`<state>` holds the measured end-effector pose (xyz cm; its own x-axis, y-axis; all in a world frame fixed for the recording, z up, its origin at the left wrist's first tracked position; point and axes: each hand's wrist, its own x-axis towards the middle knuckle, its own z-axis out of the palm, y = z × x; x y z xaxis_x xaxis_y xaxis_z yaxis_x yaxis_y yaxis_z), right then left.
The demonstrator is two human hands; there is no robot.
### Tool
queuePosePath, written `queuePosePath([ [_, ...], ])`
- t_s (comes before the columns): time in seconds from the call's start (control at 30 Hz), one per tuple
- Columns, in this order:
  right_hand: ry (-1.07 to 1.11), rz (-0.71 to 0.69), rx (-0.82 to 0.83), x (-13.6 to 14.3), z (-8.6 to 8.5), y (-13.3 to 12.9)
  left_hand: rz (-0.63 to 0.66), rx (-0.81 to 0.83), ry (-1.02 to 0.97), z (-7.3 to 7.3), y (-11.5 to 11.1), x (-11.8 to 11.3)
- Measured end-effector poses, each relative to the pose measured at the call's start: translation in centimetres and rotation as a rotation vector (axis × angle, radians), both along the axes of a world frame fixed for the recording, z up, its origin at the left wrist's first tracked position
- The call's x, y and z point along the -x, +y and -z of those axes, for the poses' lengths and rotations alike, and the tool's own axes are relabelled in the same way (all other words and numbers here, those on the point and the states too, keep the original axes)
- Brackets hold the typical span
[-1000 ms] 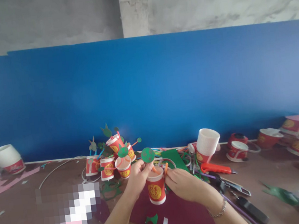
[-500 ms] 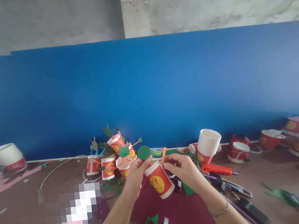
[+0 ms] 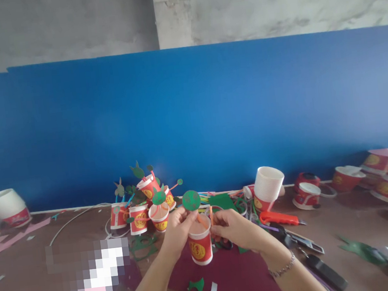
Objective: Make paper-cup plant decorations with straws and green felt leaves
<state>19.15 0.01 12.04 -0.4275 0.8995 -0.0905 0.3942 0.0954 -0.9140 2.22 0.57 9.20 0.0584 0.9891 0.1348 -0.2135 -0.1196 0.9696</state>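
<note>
Here's the paper cup (image 3: 201, 252), upright and front and centre above the maroon sheet (image 3: 246, 277), though whether its base touches down I can't tell. The left hand (image 3: 179, 229) has its fingers closed on the rim at the cup's left, right under the green disc (image 3: 191, 201); the right hand (image 3: 236, 227) has its fingers drawn narrow, apparently pinching the orange strip (image 3: 211, 213) that stands at the rim's right side. And here's the danger: squeeze too hard on that left side and the thin wall could buckle, pulling the round mouth oval. A careless nudge from the left thumb might bend the disc, and if the strip's hold on the cup is weak, a tug from the right could pop it loose. On to materials: smooth red card with a gold emblem, a pale rolled lip, gently tapering sides; the disc flat, round and mottled with darker spots; the strip slim and matte-looking. The sheet is flat and dull, spread over the brown tabletop (image 3: 45, 288), with a ragged green offcut (image 3: 197, 286) lying on it, and beyond stands a ribbed-looking white cup stack (image 3: 269, 183), leaning slightly.
</note>
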Motion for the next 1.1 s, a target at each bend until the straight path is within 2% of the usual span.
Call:
queuePosePath([
  [0.2,0.126,0.046,0.075,0.4,0.7,0.4,0.027,0.005,0.006,-0.2,0.0,0.2],
  [0.43,0.313,0.101,0.106,0.6,1.2,0.8,0.069,0.019,-0.183,0.0,0.0,0.0],
  [0.7,0.317,0.138,0.051,0.6,1.2,0.5,0.092,0.004,-0.211,0.1,0.0,0.0],
  [1.1,0.47,-0.004,0.089,0.6,0.3,-0.4,0.102,0.01,-0.124,-0.8,-0.4,0.0],
])
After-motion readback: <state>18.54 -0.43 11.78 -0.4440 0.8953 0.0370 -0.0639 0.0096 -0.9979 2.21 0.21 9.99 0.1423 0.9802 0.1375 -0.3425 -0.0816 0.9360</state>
